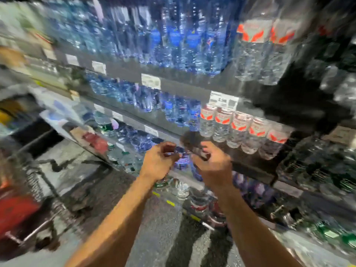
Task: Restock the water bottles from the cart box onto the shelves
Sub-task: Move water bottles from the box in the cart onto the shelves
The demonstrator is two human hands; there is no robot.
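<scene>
The view is heavily motion-blurred. My left hand (158, 162) and right hand (213, 166) are raised side by side in front of a middle shelf (250, 170). My right hand's fingers curl around a small dark object (192, 146) whose kind I cannot make out. The left hand's fingers are curled close to it; whether they hold anything is unclear. Just above my hands stands a row of red-and-white-labelled water bottles (240, 130). Blue-labelled bottles (173, 110) stand to their left and fill the shelf above (183, 41).
A wire cart (38, 189) with something red in it stands at the lower left. Lower shelves hold dark and green-labelled bottles (331, 234). Price tags (150, 81) line the shelf edges. Speckled floor (163, 237) lies between cart and shelving.
</scene>
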